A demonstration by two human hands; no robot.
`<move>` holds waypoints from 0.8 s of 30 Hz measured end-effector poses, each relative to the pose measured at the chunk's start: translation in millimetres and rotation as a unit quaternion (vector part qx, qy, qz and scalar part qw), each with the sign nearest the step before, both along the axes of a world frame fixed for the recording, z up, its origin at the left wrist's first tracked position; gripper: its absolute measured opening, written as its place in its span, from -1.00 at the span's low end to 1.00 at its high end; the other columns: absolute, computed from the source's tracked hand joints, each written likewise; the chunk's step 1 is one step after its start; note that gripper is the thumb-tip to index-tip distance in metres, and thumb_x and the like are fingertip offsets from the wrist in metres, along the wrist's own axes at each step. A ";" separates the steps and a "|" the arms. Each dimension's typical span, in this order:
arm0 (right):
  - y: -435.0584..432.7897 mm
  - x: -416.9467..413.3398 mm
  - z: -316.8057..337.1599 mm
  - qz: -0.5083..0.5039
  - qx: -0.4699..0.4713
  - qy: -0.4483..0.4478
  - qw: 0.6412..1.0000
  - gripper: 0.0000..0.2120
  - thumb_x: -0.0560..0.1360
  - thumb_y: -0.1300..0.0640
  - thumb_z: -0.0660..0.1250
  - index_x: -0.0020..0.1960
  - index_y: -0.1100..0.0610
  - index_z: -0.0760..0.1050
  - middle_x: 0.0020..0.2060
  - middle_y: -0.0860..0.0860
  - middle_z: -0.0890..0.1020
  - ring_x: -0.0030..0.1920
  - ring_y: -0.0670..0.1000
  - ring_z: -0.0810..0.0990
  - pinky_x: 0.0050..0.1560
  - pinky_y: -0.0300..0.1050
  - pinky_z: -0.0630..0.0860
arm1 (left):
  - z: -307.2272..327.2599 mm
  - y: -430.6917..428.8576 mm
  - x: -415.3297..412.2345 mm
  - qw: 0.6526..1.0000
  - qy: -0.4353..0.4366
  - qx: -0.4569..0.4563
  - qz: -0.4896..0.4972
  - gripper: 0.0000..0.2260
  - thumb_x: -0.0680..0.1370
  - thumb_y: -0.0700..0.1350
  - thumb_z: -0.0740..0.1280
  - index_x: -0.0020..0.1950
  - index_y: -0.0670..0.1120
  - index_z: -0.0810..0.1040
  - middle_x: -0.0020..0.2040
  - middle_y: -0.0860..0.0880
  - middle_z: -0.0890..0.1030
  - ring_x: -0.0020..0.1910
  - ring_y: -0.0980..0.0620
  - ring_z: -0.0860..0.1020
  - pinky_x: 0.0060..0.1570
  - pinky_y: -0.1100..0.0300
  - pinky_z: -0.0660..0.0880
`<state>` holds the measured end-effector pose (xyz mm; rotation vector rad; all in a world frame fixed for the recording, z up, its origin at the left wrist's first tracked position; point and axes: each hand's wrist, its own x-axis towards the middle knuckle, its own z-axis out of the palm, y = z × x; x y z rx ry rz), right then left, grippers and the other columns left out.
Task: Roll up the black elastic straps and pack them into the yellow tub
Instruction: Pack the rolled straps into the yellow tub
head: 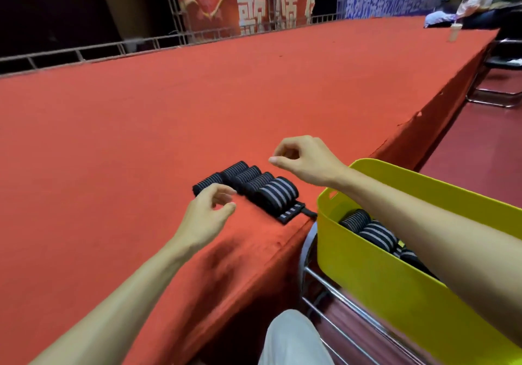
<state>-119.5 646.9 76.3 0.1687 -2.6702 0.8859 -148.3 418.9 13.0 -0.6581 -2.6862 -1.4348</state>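
Observation:
Several rolled black elastic straps with grey stripes [248,184] lie side by side in a row near the corner of the red table. The nearest roll [278,196] has a loose buckle end trailing toward the table edge. My left hand [207,216] hovers just in front of the row's left end, fingers curled and apart, holding nothing. Above the row's right side floats my right hand [302,161], thumb and fingers loosely pinched with nothing visible between them. The yellow tub [367,268] stands to the right beyond the table edge, with several rolled straps [367,230] inside.
The red cloth table [197,96] stretches far ahead. A metal rack [333,294] supports the tub. A paper cup [454,32] and a seated person [480,0] are at the far right end. Metal railing runs along the back left.

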 end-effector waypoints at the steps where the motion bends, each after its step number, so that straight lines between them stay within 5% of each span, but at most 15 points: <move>1: -8.7 -10.4 -1.2 0.011 -0.004 0.001 1.000 -0.88 0.51 0.04 0.40 -0.15 0.07 0.61 -0.29 0.03 0.64 -0.30 -0.05 0.49 -0.26 -0.28 0.35 | -6.3 -9.4 -8.9 1.000 -0.007 -0.008 0.012 -0.83 0.52 -0.23 0.35 0.06 0.00 0.57 -0.03 0.05 0.61 -0.06 0.17 0.54 -0.01 0.31 0.39; 7: -37.2 -72.2 -24.4 0.055 -0.016 -0.021 0.998 -0.92 0.51 0.06 0.40 -0.17 -0.02 0.58 -0.30 -0.08 0.64 -0.26 -0.09 0.54 -0.15 -0.18 0.44 | -57.0 -42.5 -83.4 0.993 -0.008 -0.042 0.110 -0.71 0.54 -0.19 0.35 0.26 -0.08 0.50 0.18 -0.07 0.48 0.18 -0.01 0.48 0.28 0.08 0.36; 13: -29.7 -106.0 -38.9 0.072 -0.033 -0.039 0.996 -0.93 0.51 0.10 0.40 -0.16 0.00 0.60 -0.33 -0.05 0.65 -0.32 -0.14 0.54 -0.15 -0.12 0.49 | -86.9 -30.5 -150.5 0.991 -0.031 -0.038 0.123 -0.51 0.56 -0.06 0.36 0.46 -0.09 0.34 0.40 -0.12 0.39 0.39 -0.09 0.33 0.42 0.07 0.22; 18: -21.4 -105.8 -39.4 0.080 -0.042 -0.058 0.994 -0.91 0.52 0.12 0.39 -0.16 -0.03 0.58 -0.31 -0.02 0.66 -0.32 -0.07 0.60 -0.17 -0.11 0.51 | -104.4 -25.7 -171.3 0.985 -0.034 -0.092 0.139 -0.57 0.48 0.04 0.43 0.30 -0.08 0.51 0.18 -0.13 0.57 0.22 -0.14 0.49 0.28 -0.09 0.39; 24: -4.6 -99.3 -32.6 0.078 0.093 -0.105 0.987 -0.94 0.51 0.07 0.40 -0.09 0.05 0.61 -0.34 -0.14 0.60 -0.30 -0.23 0.55 -0.24 -0.39 0.38 | -89.8 -31.5 -124.8 0.986 -0.007 -0.031 0.166 -0.74 0.51 -0.05 0.41 0.13 -0.15 0.51 -0.02 -0.07 0.56 -0.02 -0.02 0.50 -0.07 0.20 0.34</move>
